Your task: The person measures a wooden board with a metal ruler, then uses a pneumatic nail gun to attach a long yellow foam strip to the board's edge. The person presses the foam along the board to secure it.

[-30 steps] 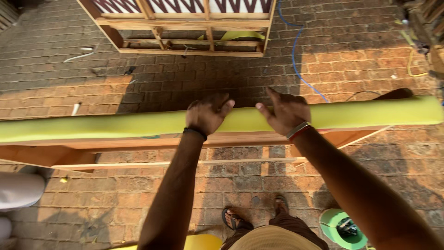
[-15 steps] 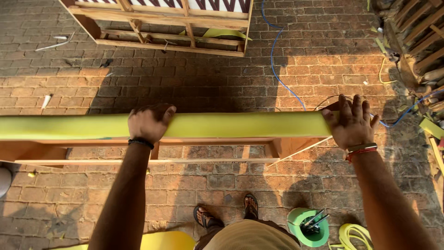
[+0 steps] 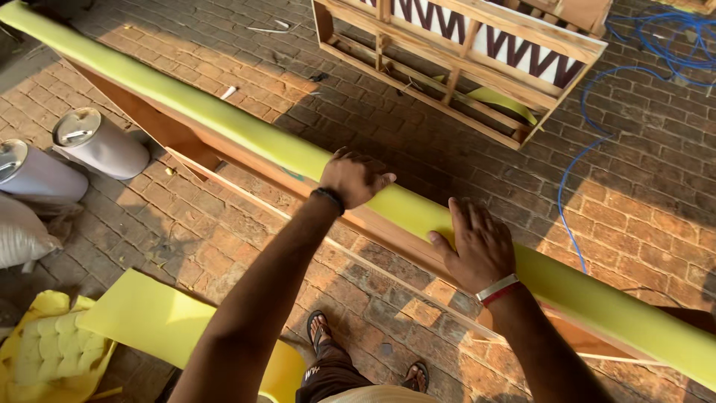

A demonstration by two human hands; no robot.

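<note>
Both hands lie on the foam strip, a long yellow-green band along the top edge of a wooden frame standing on the brick paving. The left hand rests on it with fingers loosely curled, gripping nothing; the right hand lies flat with fingers spread, just along the strip from the left. Half a second ago the hands were wide apart on the strip; now they sit close together, so the pressing has gathered onto one stretch of foam. Beyond the strip stands a slatted wooden crate, with a blue cable beside it. On the near side lie two grey cylinders and yellow foam sheets. The strip's far right end is cut off, and its underside is hidden.
</note>
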